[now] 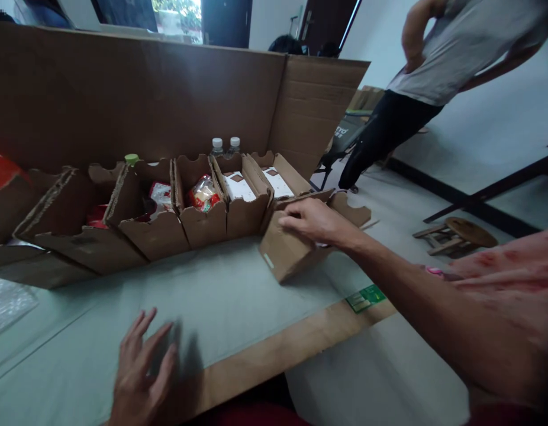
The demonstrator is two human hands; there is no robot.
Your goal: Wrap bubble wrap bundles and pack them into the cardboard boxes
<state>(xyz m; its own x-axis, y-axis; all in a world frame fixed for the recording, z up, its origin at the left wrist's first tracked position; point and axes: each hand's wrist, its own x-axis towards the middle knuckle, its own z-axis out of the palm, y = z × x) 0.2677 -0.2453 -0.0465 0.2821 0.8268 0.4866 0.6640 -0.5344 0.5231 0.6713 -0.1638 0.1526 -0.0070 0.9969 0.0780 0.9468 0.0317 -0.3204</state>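
Right hand [316, 220] is on the angled cardboard box [285, 251] at the right end of the row, fingers bent in at its top edge. Can't tell if it's actually pinching the cardboard or something inside, since the hand blocks the view. That box sits on the table [221, 296], with a little pale label low on its near side. Left hand [138, 367] is just hanging out near the table's front edge, fingers spread, holding nothing.

The other cardboard bins [206, 226] run off to the left. The two closest hold white packs [239, 186], next one over has a red-and-clear packet [205, 193]. Two white-capped bottles [234, 144] poke up behind. Green sticker [365, 298] on the table edge, and a person [469, 53] in a grey top stands beyond.
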